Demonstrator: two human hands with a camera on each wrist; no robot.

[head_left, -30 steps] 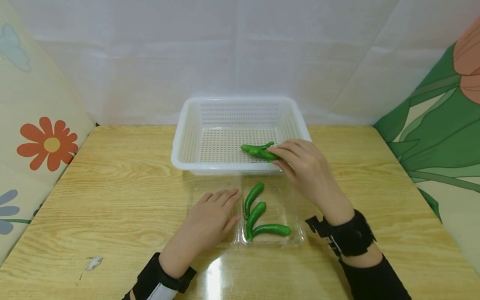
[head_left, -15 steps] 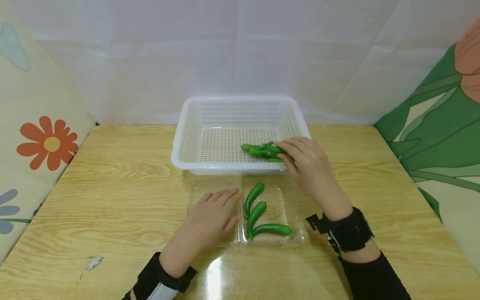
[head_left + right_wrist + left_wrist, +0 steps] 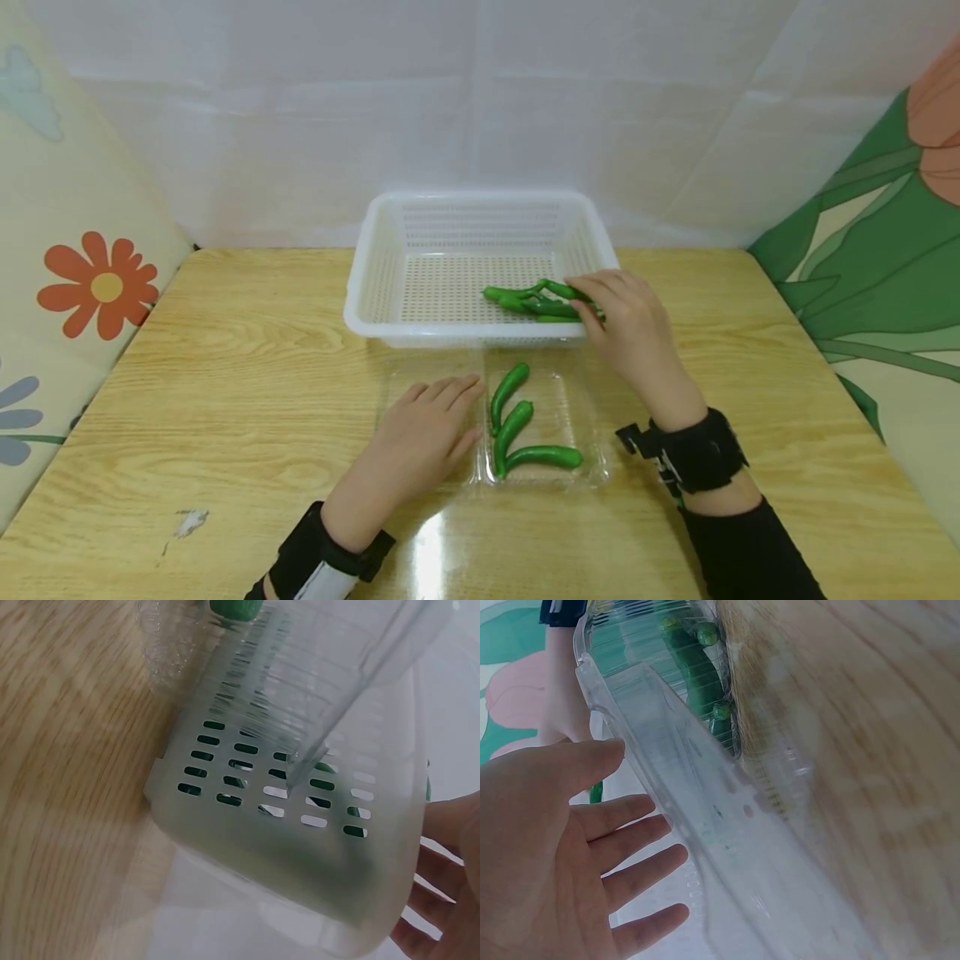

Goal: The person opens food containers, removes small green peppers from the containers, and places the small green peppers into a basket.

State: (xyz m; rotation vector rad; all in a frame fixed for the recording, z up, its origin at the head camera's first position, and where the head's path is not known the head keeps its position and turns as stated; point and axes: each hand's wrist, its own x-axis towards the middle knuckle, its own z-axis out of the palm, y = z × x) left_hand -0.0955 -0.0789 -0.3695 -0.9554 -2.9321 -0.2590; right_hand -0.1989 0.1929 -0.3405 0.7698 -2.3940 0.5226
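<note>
My right hand [image 3: 633, 337] is over the front right corner of the white basket [image 3: 367, 275], thumb and fingers pinching a green chili pepper [image 3: 561, 289]. Several more chili peppers [image 3: 513, 302] lie beneath it on the basket floor. In the right wrist view, the basket wall [image 3: 247, 832] hides most of them, and fingers [image 3: 431, 900] show past the rim. My left hand [image 3: 420, 437] rests on the left half of a clear plastic clamshell box [image 3: 551, 392], fingers straight. Its fingertips [image 3: 671, 855] touch the box edge in the left wrist view. Three chili peppers [image 3: 512, 437] lie in the right half.
Box and basket stand one before the other on a wood-grain table [image 3: 225, 375]. A white cloth [image 3: 300, 125] hangs behind the basket, and printed panels [image 3: 885, 275] flank both sides. The table has a chipped white spot [image 3: 191, 522] at front left.
My right hand has shifted a little right along the basket's front rim with the pinched chili pepper, uncovering more peppers below. My left hand and the box have stayed put.
</note>
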